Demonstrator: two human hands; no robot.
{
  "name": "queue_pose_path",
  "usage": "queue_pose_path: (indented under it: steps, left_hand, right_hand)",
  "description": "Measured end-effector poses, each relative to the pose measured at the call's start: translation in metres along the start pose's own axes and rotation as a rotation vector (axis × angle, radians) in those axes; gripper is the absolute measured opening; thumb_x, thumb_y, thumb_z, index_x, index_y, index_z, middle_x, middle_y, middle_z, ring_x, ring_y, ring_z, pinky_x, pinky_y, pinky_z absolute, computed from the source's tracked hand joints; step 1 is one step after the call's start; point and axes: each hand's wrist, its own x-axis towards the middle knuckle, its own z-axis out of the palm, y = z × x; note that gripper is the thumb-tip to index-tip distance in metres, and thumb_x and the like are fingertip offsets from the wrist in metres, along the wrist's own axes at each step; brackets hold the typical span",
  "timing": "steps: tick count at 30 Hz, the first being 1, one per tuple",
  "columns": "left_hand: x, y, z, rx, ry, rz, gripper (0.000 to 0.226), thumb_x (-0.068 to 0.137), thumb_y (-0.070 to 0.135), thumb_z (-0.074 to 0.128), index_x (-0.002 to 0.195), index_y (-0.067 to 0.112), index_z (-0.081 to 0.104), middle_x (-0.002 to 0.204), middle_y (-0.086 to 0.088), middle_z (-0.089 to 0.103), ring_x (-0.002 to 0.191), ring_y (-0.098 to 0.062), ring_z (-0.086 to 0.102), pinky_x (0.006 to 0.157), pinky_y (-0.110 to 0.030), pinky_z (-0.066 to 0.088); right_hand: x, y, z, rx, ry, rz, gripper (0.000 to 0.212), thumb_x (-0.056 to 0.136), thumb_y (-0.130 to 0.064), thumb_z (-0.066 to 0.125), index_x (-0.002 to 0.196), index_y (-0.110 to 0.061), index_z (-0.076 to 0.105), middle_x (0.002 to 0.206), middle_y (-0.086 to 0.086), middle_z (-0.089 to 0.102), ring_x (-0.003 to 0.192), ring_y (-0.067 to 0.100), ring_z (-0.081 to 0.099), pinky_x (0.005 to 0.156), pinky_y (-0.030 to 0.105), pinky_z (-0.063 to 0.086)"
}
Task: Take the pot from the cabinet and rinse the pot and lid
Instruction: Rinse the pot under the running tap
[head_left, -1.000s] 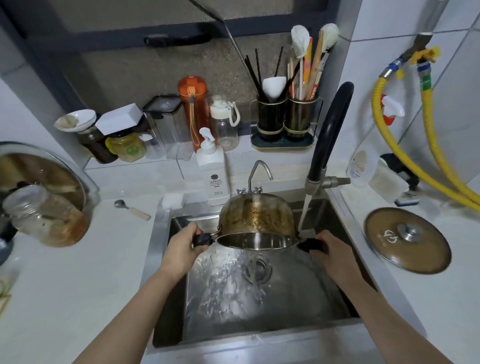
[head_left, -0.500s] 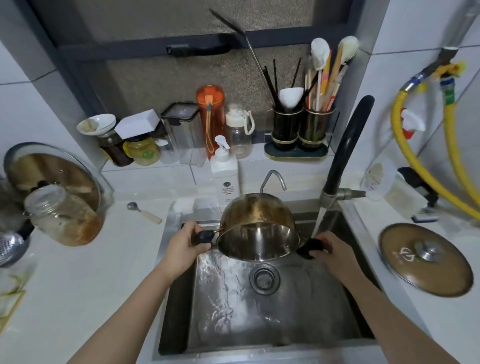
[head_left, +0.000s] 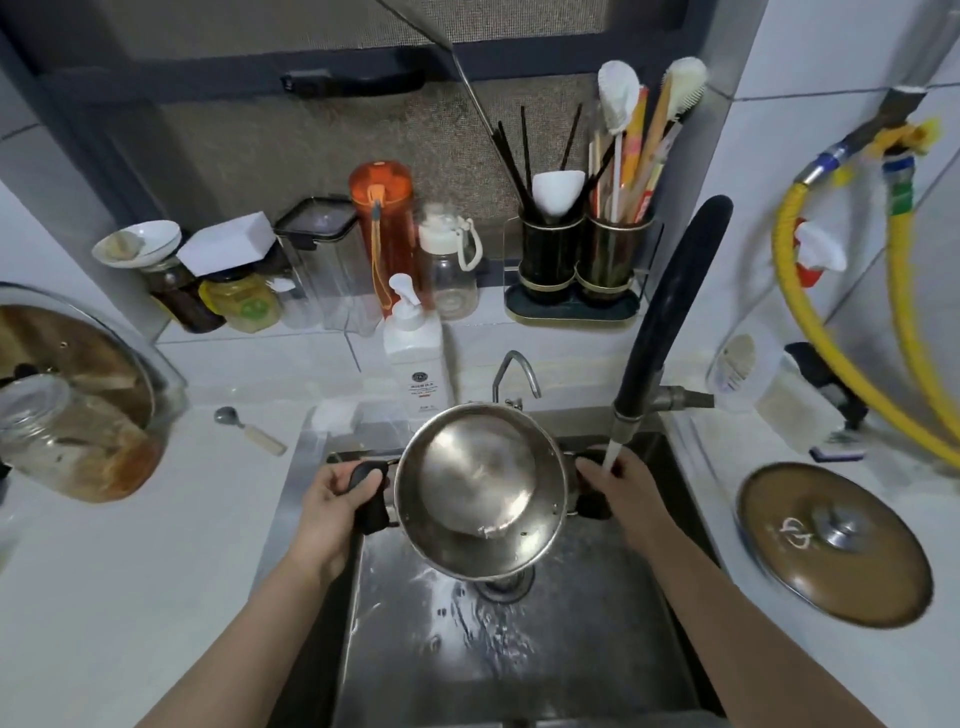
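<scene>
A steel pot hangs over the sink, its open mouth tipped toward me so the shiny inside shows. My left hand grips its black left handle and my right hand grips the black right handle. Water runs from the black faucet in a thin stream onto my right hand, just right of the pot. The brown pot lid with a metal knob lies flat on the counter to the right of the sink.
A white soap pump bottle and a small metal tap stand behind the sink. Jars, bottles and an utensil holder line the back ledge. A glass jar and a spoon lie left. Yellow hoses hang right.
The pot has turned from bottom-up, mouth facing down, to mouth facing me. Both hands stayed on the handles. Water keeps running.
</scene>
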Motion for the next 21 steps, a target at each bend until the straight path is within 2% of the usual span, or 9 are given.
queue_pose_path:
  steps: [2, 5, 8, 10, 12, 16, 19, 21]
  left_hand:
    - [0.000, -0.006, 0.002, -0.076, 0.027, -0.064, 0.020, 0.088, 0.005, 0.060, 0.105, -0.002, 0.053, 0.088, -0.016, 0.063, 0.071, -0.026, 0.060, 0.049, -0.031, 0.056]
    - [0.003, -0.018, 0.006, -0.089, 0.013, -0.126, 0.039, 0.088, 0.013, 0.063, 0.114, -0.012, 0.051, 0.092, -0.019, 0.062, 0.070, -0.028, 0.061, 0.060, -0.042, 0.057]
    - [0.003, -0.029, 0.020, -0.113, 0.010, -0.166, 0.035, 0.090, 0.014, 0.060, 0.114, -0.011, 0.054, 0.083, -0.016, 0.064, 0.063, -0.023, 0.065, 0.054, -0.035, 0.056]
    - [0.003, -0.038, 0.033, -0.126, -0.010, -0.199, 0.037, 0.090, 0.017, 0.060, 0.115, -0.010, 0.053, 0.089, -0.017, 0.064, 0.070, -0.025, 0.064, 0.054, -0.034, 0.056]
    - [0.003, -0.047, 0.049, -0.144, -0.010, -0.225, 0.033, 0.090, 0.020, 0.060, 0.109, -0.006, 0.054, 0.091, -0.017, 0.063, 0.074, -0.026, 0.061, 0.061, -0.035, 0.055]
    - [-0.006, -0.064, 0.087, -0.153, 0.005, -0.282, 0.008, 0.092, 0.021, 0.057, 0.086, 0.015, 0.057, 0.077, -0.005, 0.063, 0.062, -0.017, 0.059, 0.056, -0.029, 0.051]
    - [-0.017, -0.074, 0.117, -0.153, -0.038, -0.316, 0.011, 0.095, 0.022, 0.052, 0.091, 0.016, 0.059, 0.078, -0.007, 0.063, 0.062, -0.020, 0.056, 0.054, -0.027, 0.050]
    - [-0.023, -0.079, 0.135, -0.119, -0.052, -0.306, 0.014, 0.096, 0.021, 0.050, 0.096, 0.011, 0.060, 0.085, -0.014, 0.062, 0.064, -0.021, 0.055, 0.053, -0.025, 0.050]
  right_hand:
    - [0.002, -0.005, -0.003, 0.010, -0.025, 0.005, 0.033, 0.081, -0.015, 0.069, 0.110, -0.012, 0.055, 0.104, 0.011, 0.064, 0.097, 0.025, 0.062, 0.091, 0.039, 0.050]
    - [-0.001, -0.005, -0.013, 0.004, -0.042, -0.011, 0.039, 0.078, -0.013, 0.072, 0.114, -0.012, 0.056, 0.104, 0.006, 0.066, 0.097, 0.021, 0.062, 0.086, 0.033, 0.050]
    - [-0.009, 0.000, -0.024, 0.118, 0.021, -0.012, 0.030, 0.083, -0.015, 0.067, 0.113, -0.015, 0.062, 0.107, 0.005, 0.067, 0.099, 0.018, 0.063, 0.082, 0.027, 0.050]
    - [-0.015, 0.003, -0.033, 0.182, 0.069, -0.010, 0.022, 0.087, -0.018, 0.063, 0.109, -0.019, 0.065, 0.110, 0.005, 0.068, 0.102, 0.020, 0.063, 0.088, 0.034, 0.052]
    - [-0.020, 0.003, -0.045, 0.184, 0.107, -0.001, 0.023, 0.085, -0.018, 0.065, 0.108, -0.019, 0.066, 0.111, 0.008, 0.068, 0.104, 0.024, 0.064, 0.092, 0.040, 0.052]
    - [-0.029, -0.009, -0.071, 0.186, 0.111, 0.034, 0.038, 0.077, -0.006, 0.072, 0.113, -0.012, 0.063, 0.104, 0.012, 0.069, 0.094, 0.030, 0.066, 0.086, 0.045, 0.054]
    - [-0.036, -0.023, -0.085, 0.222, 0.120, 0.005, 0.026, 0.079, -0.008, 0.069, 0.106, -0.007, 0.067, 0.089, 0.010, 0.073, 0.075, 0.023, 0.069, 0.068, 0.034, 0.054]
    - [-0.040, -0.029, -0.092, 0.269, 0.154, -0.011, 0.021, 0.083, -0.011, 0.066, 0.102, -0.003, 0.067, 0.089, 0.015, 0.071, 0.072, 0.024, 0.067, 0.068, 0.033, 0.052]
